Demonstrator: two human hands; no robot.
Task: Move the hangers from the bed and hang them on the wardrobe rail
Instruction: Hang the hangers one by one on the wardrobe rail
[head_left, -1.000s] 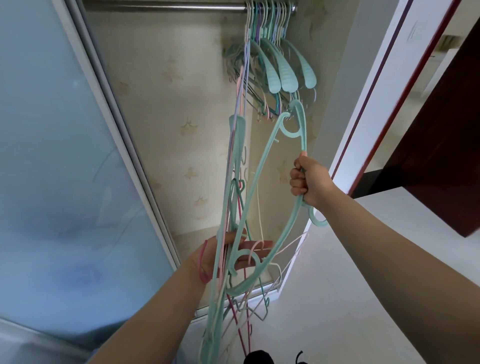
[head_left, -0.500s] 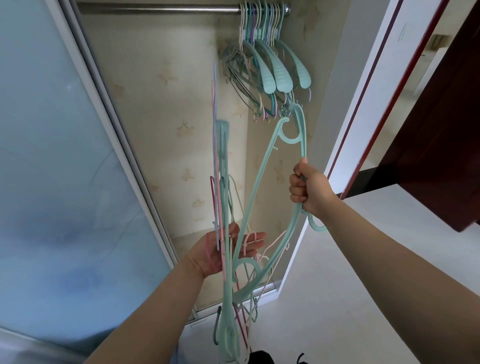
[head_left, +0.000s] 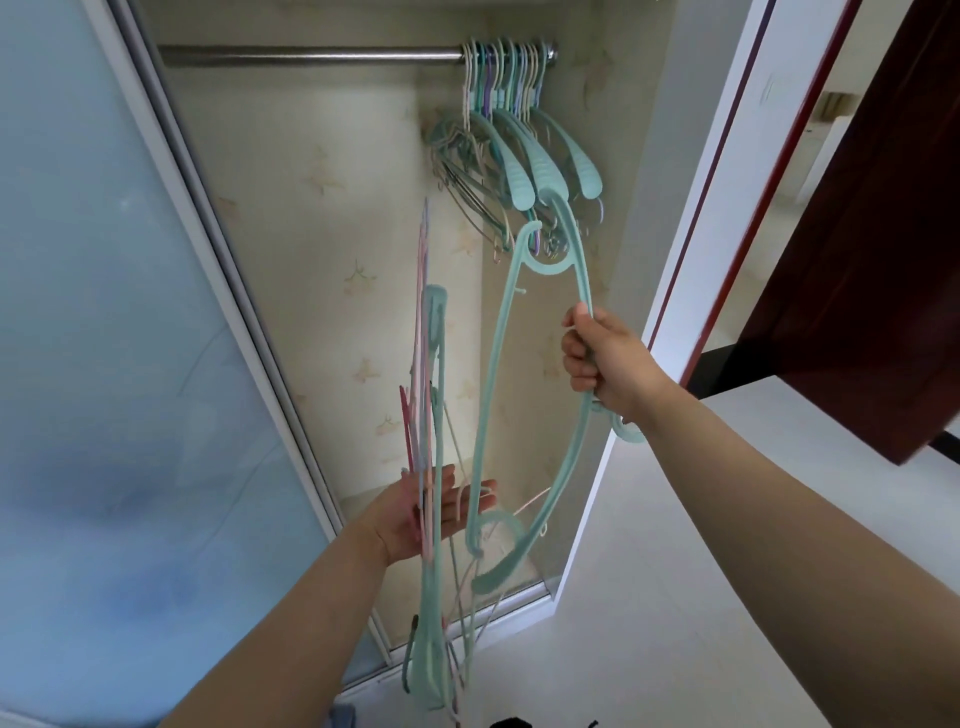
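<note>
A steel wardrobe rail (head_left: 311, 54) runs across the top of the open wardrobe. Several hangers (head_left: 511, 130), mostly teal with some pink and purple, hang bunched at its right end. My right hand (head_left: 605, 358) is closed on a large teal hanger (head_left: 493, 374), held upright below that bunch, its upper end near the hung hangers. My left hand (head_left: 415, 514), lower down, holds a bundle of thin hangers (head_left: 431, 441) in teal, pink and red, standing on edge, the fingers only loosely curled round them.
A frosted sliding door (head_left: 104, 338) fills the left side. The wardrobe's papered back wall (head_left: 322, 218) is bare under the rail's left part. A white door frame (head_left: 696, 208) and a dark red door (head_left: 883, 234) stand at the right, above pale floor (head_left: 675, 597).
The view has tilted up, so the rail sits lower in frame. My left hand has drawn the bundle down and left, away from the hung hangers. The right hand keeps its grip.
</note>
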